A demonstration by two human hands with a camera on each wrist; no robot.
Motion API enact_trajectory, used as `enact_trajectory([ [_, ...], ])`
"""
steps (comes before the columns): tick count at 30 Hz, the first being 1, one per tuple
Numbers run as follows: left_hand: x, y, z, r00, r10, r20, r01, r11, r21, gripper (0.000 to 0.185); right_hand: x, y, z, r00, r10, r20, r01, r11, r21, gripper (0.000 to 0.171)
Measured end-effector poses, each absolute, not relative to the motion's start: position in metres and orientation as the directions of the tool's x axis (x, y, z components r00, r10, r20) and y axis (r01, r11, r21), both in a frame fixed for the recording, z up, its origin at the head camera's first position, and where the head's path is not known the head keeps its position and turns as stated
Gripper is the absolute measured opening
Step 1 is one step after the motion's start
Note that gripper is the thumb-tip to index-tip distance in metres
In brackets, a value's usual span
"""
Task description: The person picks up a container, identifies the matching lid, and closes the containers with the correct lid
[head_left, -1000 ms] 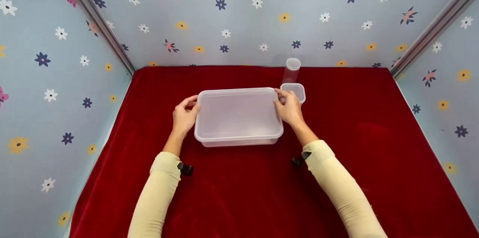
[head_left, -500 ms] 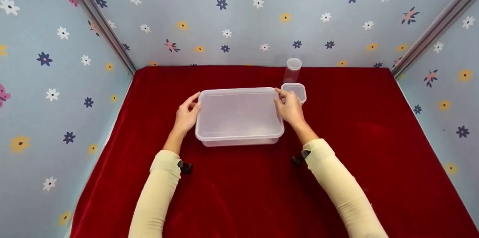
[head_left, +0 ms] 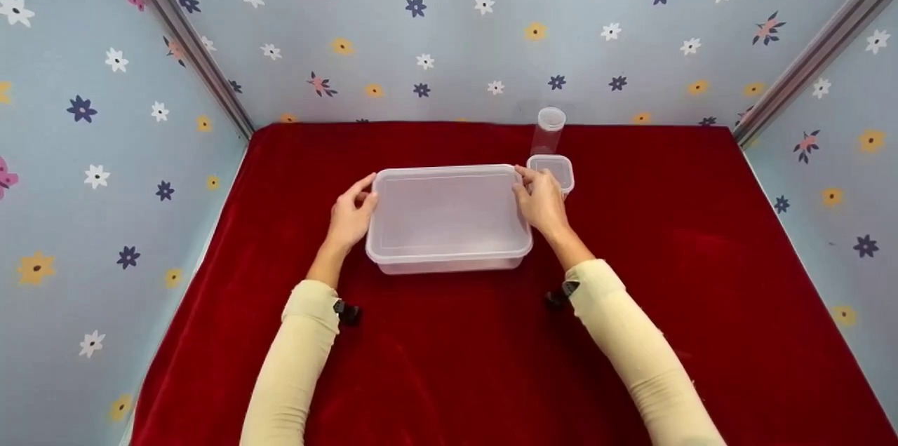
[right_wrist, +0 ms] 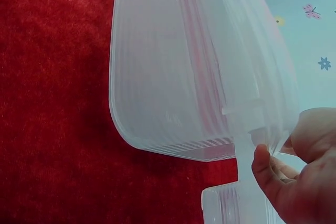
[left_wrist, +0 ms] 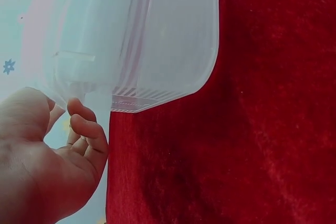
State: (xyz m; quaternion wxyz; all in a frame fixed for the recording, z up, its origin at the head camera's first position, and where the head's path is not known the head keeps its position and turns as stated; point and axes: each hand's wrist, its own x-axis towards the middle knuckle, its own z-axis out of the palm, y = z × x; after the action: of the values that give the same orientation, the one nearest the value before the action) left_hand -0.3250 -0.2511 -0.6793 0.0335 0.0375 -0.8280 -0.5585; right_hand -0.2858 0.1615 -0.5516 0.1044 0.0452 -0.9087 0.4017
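1. Big clear box (head_left: 447,216) lying flat mid-cloth, lid on, long side running left to right.
2. Left hand (head_left: 349,216) and right hand (head_left: 540,202) gripping its short ends.
3. Small tub (head_left: 552,171) close by right hand.
4. Lots of bare red cloth (head_left: 687,278) in front and at the sides.

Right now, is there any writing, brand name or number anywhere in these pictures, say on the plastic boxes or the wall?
None can be read.
Large clear container: plain, no label.
Small container and clear tube: no print visible.
Wall paper: only flowers and butterflies, no words.
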Motion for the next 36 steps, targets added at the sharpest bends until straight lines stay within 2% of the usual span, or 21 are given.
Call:
enact_trajectory([
  [7, -0.309, -0.246, -0.668, -0.994, -0.093, 0.057, 0.004, 0.491, 0.871, 0.051, -0.285, 0.166, -0.557, -0.972, 0.010, 0.236, -0.171, 0.661, -0.730, 0.040],
  [10, -0.301, -0.245, -0.665, -0.993, -0.103, 0.062, 0.002, 0.504, 0.863, 0.052, -0.293, 0.173, -0.577, -0.969, 0.012, 0.247, -0.181, 0.649, -0.739, 0.040],
  [14, -0.289, -0.242, -0.657, -0.991, -0.127, 0.044, -0.026, 0.498, 0.867, 0.052, -0.304, 0.180, -0.604, -0.968, 0.023, 0.249, -0.177, 0.638, -0.750, 0.041],
  [20, -0.271, -0.233, -0.636, -0.988, -0.144, 0.046, -0.023, 0.443, 0.896, 0.051, -0.305, 0.182, -0.624, -0.967, 0.031, 0.252, -0.170, 0.660, -0.732, 0.045],
  [23, -0.279, -0.234, -0.649, -0.986, -0.159, 0.056, -0.022, 0.450, 0.893, 0.050, -0.308, 0.184, -0.631, -0.972, 0.037, 0.233, -0.151, 0.660, -0.736, 0.047],
  [30, -0.298, -0.247, -0.682, -0.985, -0.146, 0.086, 0.015, 0.430, 0.903, 0.049, -0.305, 0.182, -0.633, -0.959, 0.026, 0.281, -0.184, 0.699, -0.692, 0.047],
  [31, -0.299, -0.248, -0.684, -0.985, -0.147, 0.088, 0.017, 0.428, 0.903, 0.049, -0.312, 0.184, -0.643, -0.958, 0.032, 0.284, -0.180, 0.706, -0.685, 0.047],
  [36, -0.296, -0.245, -0.676, -0.983, -0.153, 0.102, 0.024, 0.444, 0.896, 0.047, -0.314, 0.185, -0.645, -0.953, 0.029, 0.302, -0.191, 0.716, -0.672, 0.046],
])
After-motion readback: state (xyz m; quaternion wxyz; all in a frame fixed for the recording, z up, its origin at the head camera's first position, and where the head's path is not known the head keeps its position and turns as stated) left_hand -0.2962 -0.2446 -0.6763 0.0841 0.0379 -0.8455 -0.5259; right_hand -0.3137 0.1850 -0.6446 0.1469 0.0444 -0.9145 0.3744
